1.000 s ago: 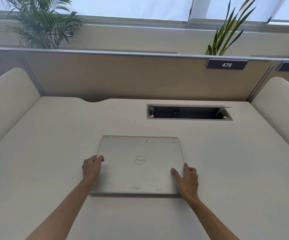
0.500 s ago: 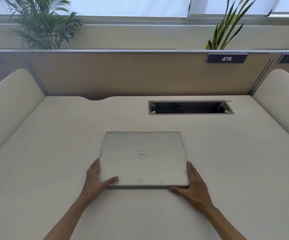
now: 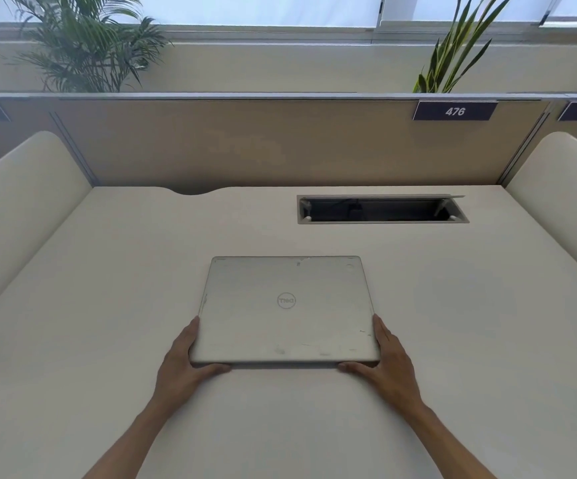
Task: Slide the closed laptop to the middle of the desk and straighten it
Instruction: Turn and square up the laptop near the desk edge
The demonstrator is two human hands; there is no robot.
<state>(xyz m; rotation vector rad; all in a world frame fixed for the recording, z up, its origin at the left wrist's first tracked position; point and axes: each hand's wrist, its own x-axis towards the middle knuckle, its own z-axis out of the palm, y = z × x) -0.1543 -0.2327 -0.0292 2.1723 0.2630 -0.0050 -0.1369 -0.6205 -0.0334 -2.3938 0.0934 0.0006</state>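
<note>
Left hand and right hand clamped on closed laptop at near corners, equally close. Laptop lain mid-table, long axis left-right, parallel to near edge; squared, by judgement.

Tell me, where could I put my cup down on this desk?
Bare desk lies left of the laptop, and right of it below the cable slot. The strip between laptop and slot is free too. Only the near corners, where the left hand and right hand sit, are crowded.
</note>
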